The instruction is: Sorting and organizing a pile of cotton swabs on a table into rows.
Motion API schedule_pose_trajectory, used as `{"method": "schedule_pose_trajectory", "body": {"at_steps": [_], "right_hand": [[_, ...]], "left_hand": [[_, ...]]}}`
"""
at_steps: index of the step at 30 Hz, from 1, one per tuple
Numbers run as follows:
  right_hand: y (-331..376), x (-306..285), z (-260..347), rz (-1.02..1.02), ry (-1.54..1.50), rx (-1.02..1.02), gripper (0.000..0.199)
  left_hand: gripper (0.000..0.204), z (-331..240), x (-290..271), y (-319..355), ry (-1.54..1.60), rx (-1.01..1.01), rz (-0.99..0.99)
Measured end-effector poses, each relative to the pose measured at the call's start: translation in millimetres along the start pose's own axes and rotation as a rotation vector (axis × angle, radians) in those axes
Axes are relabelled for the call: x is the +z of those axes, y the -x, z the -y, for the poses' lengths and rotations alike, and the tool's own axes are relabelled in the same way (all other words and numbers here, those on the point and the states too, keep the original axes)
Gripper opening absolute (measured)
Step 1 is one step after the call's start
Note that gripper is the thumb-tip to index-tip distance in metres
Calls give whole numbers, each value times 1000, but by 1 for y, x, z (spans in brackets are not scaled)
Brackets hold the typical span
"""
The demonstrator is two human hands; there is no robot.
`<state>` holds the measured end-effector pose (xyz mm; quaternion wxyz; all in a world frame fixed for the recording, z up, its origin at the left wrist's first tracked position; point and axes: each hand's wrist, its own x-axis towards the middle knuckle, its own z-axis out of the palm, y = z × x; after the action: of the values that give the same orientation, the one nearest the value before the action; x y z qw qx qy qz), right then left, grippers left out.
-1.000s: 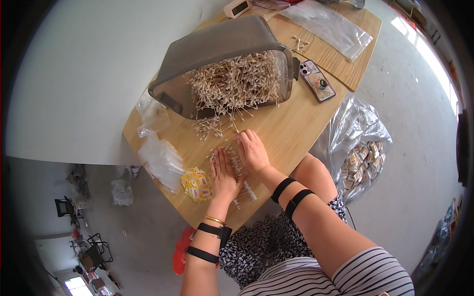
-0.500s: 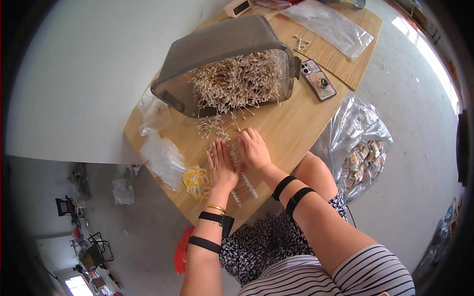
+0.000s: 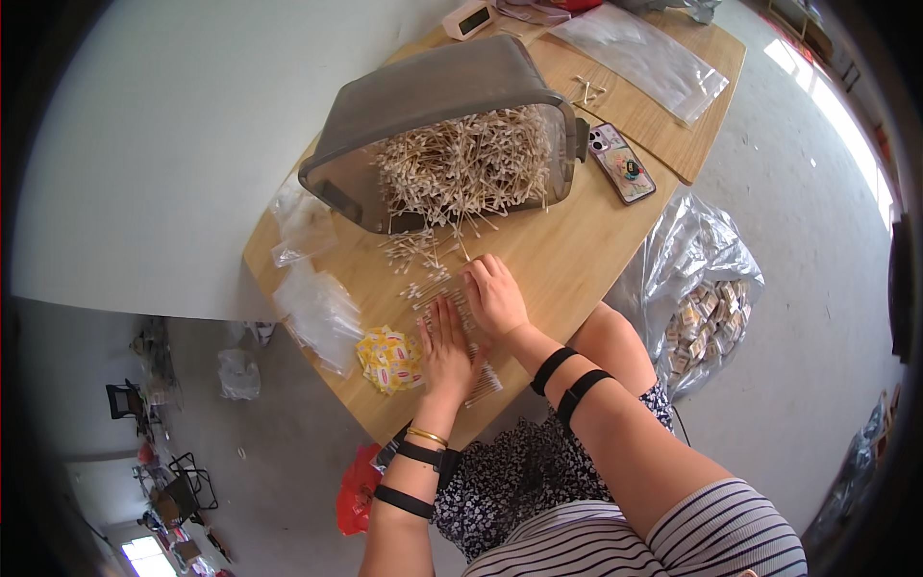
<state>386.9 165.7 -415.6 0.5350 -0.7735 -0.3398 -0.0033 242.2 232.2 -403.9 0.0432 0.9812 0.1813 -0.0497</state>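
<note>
A long row of cotton swabs (image 3: pixel 487 385) lies side by side on the wooden table, running from near the table's front edge up toward a bin. My left hand (image 3: pixel 446 354) rests flat over the middle of this row, its fingers stretched out, palm down. Against the row's right side stands my right hand (image 3: pixel 496 300), fingers slightly bent and touching the swab ends; its fingertips are partly hidden. Loose cotton swabs (image 3: pixel 411 250) spill from the tipped grey plastic bin (image 3: pixel 433 91), which holds a large heap of swabs (image 3: pixel 466 163).
Yellow-and-white printed slips (image 3: pixel 388 360) and clear plastic bags (image 3: pixel 319 313) lie left of my hands. A phone (image 3: pixel 623 165) is at the right, with a large clear bag (image 3: pixel 639 58) beyond. Beside the table, a plastic sack (image 3: pixel 711 231) holds many small packs.
My left hand has slid toward me and slightly right along the row, uncovering swabs at its far end. My right hand has stayed nearly in place.
</note>
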Motion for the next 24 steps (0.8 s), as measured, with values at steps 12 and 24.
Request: {"method": "schedule_pose_trajectory", "body": {"at_steps": [12,24], "right_hand": [[2,-1,4,1,14,-15,9],[1,-2,2,34,32,-32,11]], "left_hand": [[103,2,-3,3,107,37,-37],[105,0,0,4,125,11,-55]]}}
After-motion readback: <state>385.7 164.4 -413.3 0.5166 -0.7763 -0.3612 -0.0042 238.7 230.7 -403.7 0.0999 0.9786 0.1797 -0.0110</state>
